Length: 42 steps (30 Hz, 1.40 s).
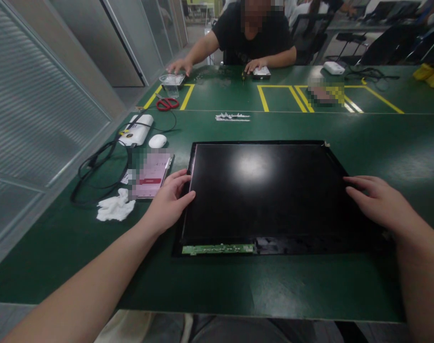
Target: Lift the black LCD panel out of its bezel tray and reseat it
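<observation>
A large black display panel point(267, 190) lies flat on the green table point(238, 281), glossy side up. A narrow green circuit strip point(218, 248) runs along its near edge. My left hand point(170, 200) grips the panel's left edge, fingers curled over the rim. My right hand point(379, 202) rests on the panel's right edge with fingers stretched flat and together.
Left of the panel lie a phone point(150, 174), a crumpled white tissue point(115, 208), a white mouse point(157, 141), a white power adapter point(136, 129) with black cable, and red scissors point(167, 103). Across the table a person in black works with both hands. A glass wall runs along the left.
</observation>
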### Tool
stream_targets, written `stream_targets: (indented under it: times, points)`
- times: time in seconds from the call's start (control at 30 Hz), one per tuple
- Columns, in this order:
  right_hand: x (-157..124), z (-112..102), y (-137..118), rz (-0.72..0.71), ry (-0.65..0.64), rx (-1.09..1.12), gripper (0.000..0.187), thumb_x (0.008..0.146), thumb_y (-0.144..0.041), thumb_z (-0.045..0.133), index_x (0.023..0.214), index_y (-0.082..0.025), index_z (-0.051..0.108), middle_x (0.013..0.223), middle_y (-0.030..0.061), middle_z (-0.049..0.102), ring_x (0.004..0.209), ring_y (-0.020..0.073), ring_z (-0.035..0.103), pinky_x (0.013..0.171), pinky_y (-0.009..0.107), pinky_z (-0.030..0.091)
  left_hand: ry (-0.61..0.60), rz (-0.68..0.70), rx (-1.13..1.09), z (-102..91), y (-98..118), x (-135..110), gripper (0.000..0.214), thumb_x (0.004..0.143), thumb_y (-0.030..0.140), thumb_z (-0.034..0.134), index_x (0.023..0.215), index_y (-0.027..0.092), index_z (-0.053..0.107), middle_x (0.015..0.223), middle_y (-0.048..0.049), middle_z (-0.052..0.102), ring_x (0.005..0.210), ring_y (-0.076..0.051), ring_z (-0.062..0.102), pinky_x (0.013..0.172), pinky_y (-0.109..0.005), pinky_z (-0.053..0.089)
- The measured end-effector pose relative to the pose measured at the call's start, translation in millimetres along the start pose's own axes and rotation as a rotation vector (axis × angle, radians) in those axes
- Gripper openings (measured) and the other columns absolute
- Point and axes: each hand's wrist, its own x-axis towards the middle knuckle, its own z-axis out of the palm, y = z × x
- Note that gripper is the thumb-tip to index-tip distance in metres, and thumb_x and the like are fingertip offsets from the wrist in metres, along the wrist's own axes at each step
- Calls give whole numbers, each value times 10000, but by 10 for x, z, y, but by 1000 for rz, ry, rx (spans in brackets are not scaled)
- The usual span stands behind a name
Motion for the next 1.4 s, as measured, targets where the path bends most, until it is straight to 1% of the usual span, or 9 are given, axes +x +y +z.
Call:
stream_targets:
  times: [0.1,0.17,0.3,0.43,0.7,0.97,1.1,1.27,1.4]
  points:
    - [14,10,42,-1,21,62,439,802,-428,531,1092,-209,778,1293,185,719,1320,380,654,1199,580,458,3,0,5,-7,-34,12,403,803,334,783,1179,193,747,1624,-178,459,1568,-369,435,1308,-529,318]
    - [18,6,46,39,26,116,406,779,-414,559,1068,-233,778,1292,162,726,1326,380,649,1198,588,453,12,6,11,-5,-48,17,401,805,337,777,1177,190,749,1622,-180,464,1561,-368,444,1305,-522,325]
    - [7,-16,-12,176,9,226,455,737,-389,585,1114,-227,780,1335,147,723,1315,372,650,1206,557,438,11,26,67,-2,-47,15,403,821,347,760,1192,191,750,1623,-182,469,1537,-373,473,1289,-531,350]
    - [-4,-21,-45,238,-5,298,482,711,-370,608,1140,-233,781,1330,135,727,1285,351,662,1215,526,419,2,39,141,-6,-25,5,405,844,345,735,1216,185,742,1624,-194,475,1523,-391,484,1281,-569,352]
    - [-26,-1,-2,266,8,389,490,706,-370,642,1158,-249,786,1299,127,729,1280,344,654,1196,516,424,10,51,210,-5,11,-10,424,859,354,704,1251,194,736,1615,-175,487,1527,-381,480,1288,-542,352]
    - [11,36,80,271,1,422,501,668,-379,666,1136,-252,793,1273,115,720,1286,339,642,1203,502,413,-12,90,389,10,35,-5,520,886,356,603,1325,85,668,1621,-262,465,1545,-383,455,1289,-576,344]
    - [17,62,132,262,1,446,506,648,-399,684,1124,-267,796,1267,111,716,1264,344,649,1188,513,424,-19,111,450,7,47,-11,521,902,368,577,1328,80,662,1611,-267,480,1537,-390,467,1279,-599,360]
    - [-18,4,28,280,12,455,475,620,-378,686,1070,-272,798,1247,116,729,1260,356,650,1184,531,416,-16,119,509,12,85,-29,499,921,354,565,1340,100,660,1611,-247,498,1541,-401,465,1285,-629,342]
    - [-45,-37,-55,295,19,452,482,615,-372,680,1068,-257,799,1202,123,745,1248,350,655,1185,511,411,-25,116,528,2,105,-34,502,924,340,569,1357,100,652,1620,-243,493,1541,-401,467,1285,-622,348]
